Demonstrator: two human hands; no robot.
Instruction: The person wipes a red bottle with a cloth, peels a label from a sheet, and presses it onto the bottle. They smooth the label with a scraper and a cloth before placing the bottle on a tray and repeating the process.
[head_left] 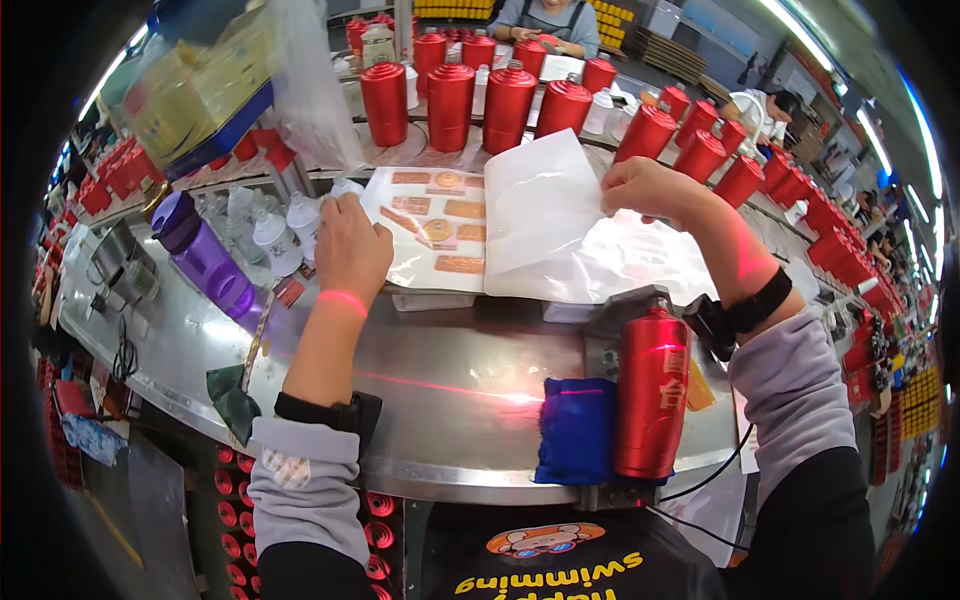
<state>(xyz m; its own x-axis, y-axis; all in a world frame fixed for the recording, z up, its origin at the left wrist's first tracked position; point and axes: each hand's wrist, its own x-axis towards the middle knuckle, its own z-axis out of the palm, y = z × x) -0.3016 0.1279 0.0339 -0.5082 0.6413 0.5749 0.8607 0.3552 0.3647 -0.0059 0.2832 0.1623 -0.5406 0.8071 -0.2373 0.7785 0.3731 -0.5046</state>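
A sheet of gold and orange labels (437,222) lies in front of me on pale blocks. Joined along its right side is a glossy translucent sheet (540,215), its upper part lifted. My right hand (648,190) pinches the right edge of this lifted sheet. My left hand (352,246) is closed at the left edge of the label sheet; whatever its fingertips hold is hidden. Below my right hand, a glossy red bottle (652,395) with pale lettering rests in a dark fixture, crossed by a red light line. A folded blue cloth (576,430) touches its left side.
Several red bottles (508,108) stand on the belt beyond the sheets. White figurine-like bottles (276,238) and a purple water bottle (203,255) are left of my left hand. Black cables (705,480) hang at the metal table's (440,430) front right. Two people work farther off.
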